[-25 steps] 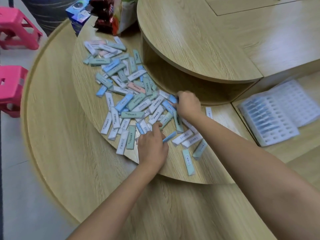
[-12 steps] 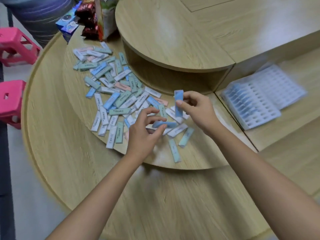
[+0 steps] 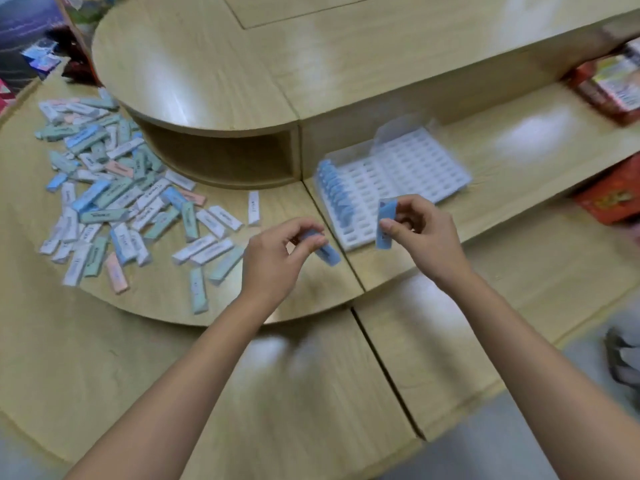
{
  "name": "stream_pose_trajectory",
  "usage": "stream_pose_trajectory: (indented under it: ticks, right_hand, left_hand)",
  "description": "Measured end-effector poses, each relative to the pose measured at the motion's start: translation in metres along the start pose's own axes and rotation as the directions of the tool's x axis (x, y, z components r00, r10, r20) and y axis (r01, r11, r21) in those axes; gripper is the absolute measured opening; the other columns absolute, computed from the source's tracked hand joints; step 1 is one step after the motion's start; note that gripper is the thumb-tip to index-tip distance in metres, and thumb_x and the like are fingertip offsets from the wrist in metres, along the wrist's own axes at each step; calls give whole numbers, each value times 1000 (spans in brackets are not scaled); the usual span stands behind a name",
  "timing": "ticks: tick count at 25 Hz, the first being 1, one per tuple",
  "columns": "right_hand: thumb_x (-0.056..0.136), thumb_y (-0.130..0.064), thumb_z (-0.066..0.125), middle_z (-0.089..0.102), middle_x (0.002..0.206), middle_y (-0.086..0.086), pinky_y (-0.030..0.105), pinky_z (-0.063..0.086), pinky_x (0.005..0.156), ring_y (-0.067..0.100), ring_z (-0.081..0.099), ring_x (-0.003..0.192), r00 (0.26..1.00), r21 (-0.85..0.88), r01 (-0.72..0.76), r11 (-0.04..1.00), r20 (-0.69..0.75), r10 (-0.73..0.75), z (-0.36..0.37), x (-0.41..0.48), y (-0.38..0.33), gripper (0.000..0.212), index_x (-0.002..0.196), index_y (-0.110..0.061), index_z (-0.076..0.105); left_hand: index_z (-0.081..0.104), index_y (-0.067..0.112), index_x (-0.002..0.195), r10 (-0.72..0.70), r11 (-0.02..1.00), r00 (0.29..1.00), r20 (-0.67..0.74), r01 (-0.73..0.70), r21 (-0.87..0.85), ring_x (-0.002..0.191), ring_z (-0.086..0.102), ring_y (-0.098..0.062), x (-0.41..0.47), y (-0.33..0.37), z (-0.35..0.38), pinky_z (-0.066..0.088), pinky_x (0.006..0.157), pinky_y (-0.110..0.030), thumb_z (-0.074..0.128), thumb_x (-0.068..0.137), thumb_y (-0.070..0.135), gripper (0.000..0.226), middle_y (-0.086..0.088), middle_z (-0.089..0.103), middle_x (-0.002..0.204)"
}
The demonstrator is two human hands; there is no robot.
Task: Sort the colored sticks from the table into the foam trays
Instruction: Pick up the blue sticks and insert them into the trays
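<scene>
A heap of blue, green, white and pink sticks (image 3: 114, 199) lies on the middle wooden tier at the left. My left hand (image 3: 277, 258) pinches a blue stick (image 3: 327, 252) above the tier's front edge. My right hand (image 3: 420, 233) pinches another blue stick (image 3: 385, 225), held upright just in front of the white foam tray (image 3: 408, 174). A row of blue sticks (image 3: 334, 188) stands along the tray's left side; its other slots look bare. The whole view is motion-blurred.
A raised round wooden tier (image 3: 194, 81) with an open recess stands behind the heap. Red boxes (image 3: 609, 84) sit at the far right, another red box (image 3: 613, 192) below them. A wide lower tier (image 3: 277, 375) runs under my forearms.
Both hands have lifted a blue stick each from the heap and carried them right, toward the foam tray. The view has swung right with them.
</scene>
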State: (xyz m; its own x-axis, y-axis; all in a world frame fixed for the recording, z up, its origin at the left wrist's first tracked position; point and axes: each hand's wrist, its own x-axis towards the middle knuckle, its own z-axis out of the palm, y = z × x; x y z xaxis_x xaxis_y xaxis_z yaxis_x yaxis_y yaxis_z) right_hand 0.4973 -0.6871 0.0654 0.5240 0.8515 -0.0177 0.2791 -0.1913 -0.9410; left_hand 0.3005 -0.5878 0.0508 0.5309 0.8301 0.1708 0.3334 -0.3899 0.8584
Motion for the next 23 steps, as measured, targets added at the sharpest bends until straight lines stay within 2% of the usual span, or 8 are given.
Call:
stream_pose_trajectory:
  ticks: [2, 4, 7, 9, 12, 15, 18, 23]
  right_hand:
    - [85, -9, 67, 59, 81, 3, 17, 41, 55, 4, 50, 59, 999, 5, -43, 999, 32, 43, -24, 8, 13, 16, 97, -16, 61]
    - [86, -9, 66, 59, 86, 10, 20, 43, 49, 8, 53, 54, 993, 39, -68, 997, 100, 64, -34, 18, 21, 14, 97, -14, 60]
    - [87, -6, 63, 59, 85, 10, 25, 47, 50, 10, 57, 53, 982, 89, -68, 994, 180, 51, -29, 34, 28, 11, 92, -14, 58]
    - [88, -6, 62, 60, 82, 7, 24, 48, 51, 9, 58, 53, 976, 109, -78, 991, 211, 54, -21, 41, 32, 13, 89, -18, 57]
    - [88, -9, 62, 62, 80, 4, 25, 48, 53, 10, 60, 55, 969, 109, -91, 990, 240, 63, -11, 48, 43, 13, 89, -20, 57]
    - [88, -6, 62, 62, 76, 1, 26, 49, 56, 11, 59, 56, 968, 133, -84, 988, 245, 50, -4, 48, 51, 11, 93, -15, 58]
    - [89, -4, 60, 63, 72, -2, 25, 51, 59, 14, 61, 59, 969, 197, -105, 975, 241, 56, 3, 46, 55, 13, 93, -16, 57]
    - [91, -3, 57, 65, 75, 1, 26, 54, 64, 18, 66, 67, 970, 226, -118, 967, 233, 64, 8, 43, 63, 16, 95, -19, 56]
  left_hand:
    - [68, 31, 88, 46, 997, 999, -1, -46, 55, 70, 58, -2, 7, 15, 21, 45, 62, -23, 67, 83, 30, 5, 19, 66, 79]
    - [68, 25, 91, 16, 999, 1000, 5, -16, 42, 72, 59, -3, 14, 26, 33, 50, 62, -24, 67, 85, 27, 6, 19, 64, 79]
    - [66, 20, 87, -43, 995, 998, 51, 39, 87, 74, 57, 0, 28, 28, 40, 43, 60, -14, 67, 85, 25, 5, 18, 61, 79]
    - [65, 19, 88, -49, 990, 996, 78, 38, 135, 75, 56, 0, 38, 22, 42, 45, 60, -15, 68, 84, 27, 9, 15, 62, 82]
    - [62, 21, 97, 51, 963, 985, 167, -93, 253, 80, 54, -1, 50, 14, 47, 48, 70, -20, 63, 88, 22, 9, 16, 61, 91]
    - [62, 18, 107, 130, 899, 962, 239, -216, 381, 87, 51, 0, 56, 11, 49, 43, 78, -19, 61, 90, 19, 17, 13, 61, 100]
    - [62, 14, 109, 205, 872, 949, 241, -289, 395, 84, 46, 4, 58, 5, 50, 43, 76, -18, 66, 86, 14, 23, 6, 63, 102]
    - [68, 11, 105, 263, 881, 944, 201, -320, 348, 84, 59, -7, 60, -6, 57, 51, 74, -23, 71, 81, 9, 24, 0, 68, 98]
